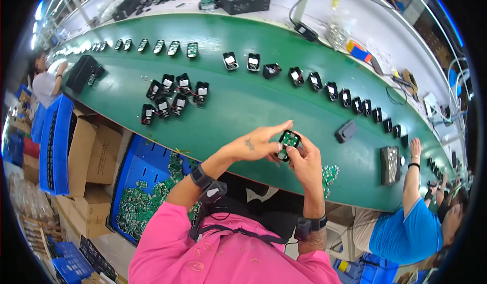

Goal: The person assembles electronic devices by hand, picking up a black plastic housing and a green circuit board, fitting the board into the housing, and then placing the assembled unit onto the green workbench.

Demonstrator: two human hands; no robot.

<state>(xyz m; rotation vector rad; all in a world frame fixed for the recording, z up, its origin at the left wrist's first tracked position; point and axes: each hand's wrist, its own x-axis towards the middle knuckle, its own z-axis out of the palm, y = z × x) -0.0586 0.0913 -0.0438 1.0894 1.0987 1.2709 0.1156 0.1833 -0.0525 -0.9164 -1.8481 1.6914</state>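
Observation:
Above the near edge of the green bench (238,147), both hands are on one small black plastic case with a green circuit board (290,139) in it. My left hand (253,144) grips it from the left, the thumb at the board's lower left and a forefinger stretched along the far side. My right hand (306,161) is closed round the right side, its thumb pressed on the lower part of the board. The fingers beneath the case are hidden. Beside my right wrist lies a small heap of loose green circuit boards (330,175).
Several black cases with wires (178,101) cluster left of centre. A curved row of cases (314,81) runs along the bench. A dark device (346,131) lies right. A blue bin (152,157) of boards stands below left. At right, a co-worker in blue (406,233) reaches over the bench.

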